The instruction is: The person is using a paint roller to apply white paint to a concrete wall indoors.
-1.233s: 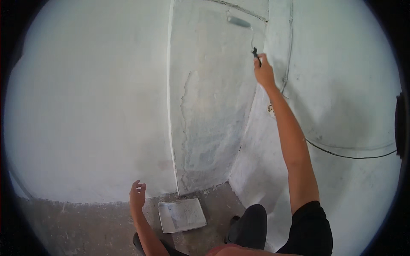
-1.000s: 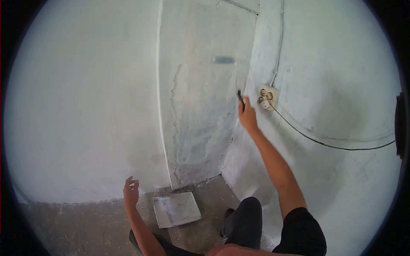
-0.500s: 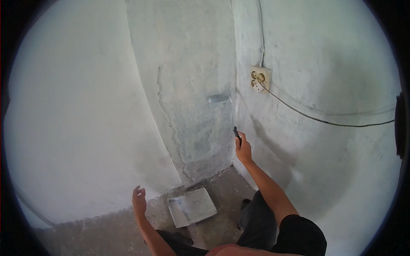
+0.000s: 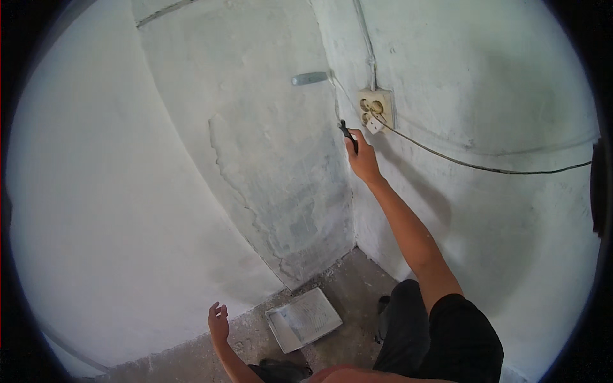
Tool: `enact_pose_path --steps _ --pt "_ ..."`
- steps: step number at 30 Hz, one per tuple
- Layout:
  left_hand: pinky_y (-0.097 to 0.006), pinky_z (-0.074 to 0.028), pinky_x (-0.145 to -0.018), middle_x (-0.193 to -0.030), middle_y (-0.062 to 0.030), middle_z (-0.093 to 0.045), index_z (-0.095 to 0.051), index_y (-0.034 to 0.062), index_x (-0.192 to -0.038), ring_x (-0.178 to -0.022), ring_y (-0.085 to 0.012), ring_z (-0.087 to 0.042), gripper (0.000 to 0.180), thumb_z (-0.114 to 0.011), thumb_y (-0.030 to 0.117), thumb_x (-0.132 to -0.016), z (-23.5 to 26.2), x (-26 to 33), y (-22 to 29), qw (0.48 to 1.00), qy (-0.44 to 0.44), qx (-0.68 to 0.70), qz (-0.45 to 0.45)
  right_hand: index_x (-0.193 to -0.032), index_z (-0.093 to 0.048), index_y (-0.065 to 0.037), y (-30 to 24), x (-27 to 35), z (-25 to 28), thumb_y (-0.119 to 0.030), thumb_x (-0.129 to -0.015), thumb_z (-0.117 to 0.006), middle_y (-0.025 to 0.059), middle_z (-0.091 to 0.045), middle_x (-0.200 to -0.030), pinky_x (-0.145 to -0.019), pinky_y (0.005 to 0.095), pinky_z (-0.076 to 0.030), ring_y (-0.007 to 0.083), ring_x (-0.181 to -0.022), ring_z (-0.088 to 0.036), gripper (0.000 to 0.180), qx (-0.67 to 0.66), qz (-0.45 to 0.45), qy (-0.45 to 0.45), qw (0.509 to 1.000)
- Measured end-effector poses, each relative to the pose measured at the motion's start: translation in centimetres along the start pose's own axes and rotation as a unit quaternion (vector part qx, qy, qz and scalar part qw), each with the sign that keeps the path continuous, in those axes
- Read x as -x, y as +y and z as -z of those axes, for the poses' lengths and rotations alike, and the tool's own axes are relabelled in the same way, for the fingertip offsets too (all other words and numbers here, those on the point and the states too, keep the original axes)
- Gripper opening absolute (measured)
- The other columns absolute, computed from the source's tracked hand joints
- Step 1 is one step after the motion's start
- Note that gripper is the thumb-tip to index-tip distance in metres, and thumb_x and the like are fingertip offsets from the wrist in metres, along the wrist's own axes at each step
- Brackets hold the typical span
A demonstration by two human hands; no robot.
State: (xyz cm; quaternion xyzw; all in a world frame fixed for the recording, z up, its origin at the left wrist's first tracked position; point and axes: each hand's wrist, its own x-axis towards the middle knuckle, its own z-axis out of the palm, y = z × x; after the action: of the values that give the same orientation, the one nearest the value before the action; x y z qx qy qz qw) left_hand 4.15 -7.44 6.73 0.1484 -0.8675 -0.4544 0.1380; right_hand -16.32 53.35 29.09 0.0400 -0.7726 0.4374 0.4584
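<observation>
My right hand point(image 4: 365, 159) is closed round the black handle of a paint roller point(image 4: 310, 78), arm stretched upward. The grey-blue roller head lies against the greyish wall patch point(image 4: 262, 108), close to the room corner; its thin frame runs from the head down to the handle. Low on the left, my left hand point(image 4: 218, 322) hangs in the air with loosely bent fingers apart and nothing in it. A shallow white paint tray point(image 4: 313, 316) with whitish smears rests on the floor by the foot of the wall.
Right of the corner, a beige socket block point(image 4: 377, 110) sits on the wall with a white plug in it. A dark cable point(image 4: 476, 165) sags rightward from it, and a conduit point(image 4: 365, 38) climbs above. My shoes stand on the grey floor point(image 4: 354, 287) near the tray.
My right hand and the paint roller have moved up the wall beside the corner. The view has shifted slightly, and my left hand stays low and empty.
</observation>
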Motion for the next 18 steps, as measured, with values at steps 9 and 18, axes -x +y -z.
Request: enact_pose_path --steps 9,18 --pt "-0.037 -0.053 -0.081 -0.109 -0.0155 -0.072 -0.058 0.0014 -0.138 -0.09 -0.0218 -0.068 0.05 -0.064 0.035 -0.101 -0.4 0.0 0.6 1.0 0.0 -0.003 -0.011 -0.134 -0.052 -0.012 6.4 15.7 0.3 -0.024 -0.105 -0.055 0.0219 -0.069 -0.087 -0.072 0.0478 -0.053 0.0439 -0.084 -0.069 0.032 0.049 -0.064 -0.09 0.993" --pt "-0.036 -0.053 -0.081 -0.108 -0.0159 -0.072 -0.057 0.0006 -0.137 -0.089 -0.0213 -0.067 0.05 -0.065 0.034 -0.1 -0.9 -0.4 0.2 0.999 0.0 0.018 -0.035 -0.124 -0.056 -0.009 -1.2 1.5 -1.5 -0.028 -0.103 -0.058 0.022 -0.068 -0.079 -0.067 0.0486 -0.051 0.0442 -0.079 -0.069 0.028 -0.023 -0.007 0.056 0.998"
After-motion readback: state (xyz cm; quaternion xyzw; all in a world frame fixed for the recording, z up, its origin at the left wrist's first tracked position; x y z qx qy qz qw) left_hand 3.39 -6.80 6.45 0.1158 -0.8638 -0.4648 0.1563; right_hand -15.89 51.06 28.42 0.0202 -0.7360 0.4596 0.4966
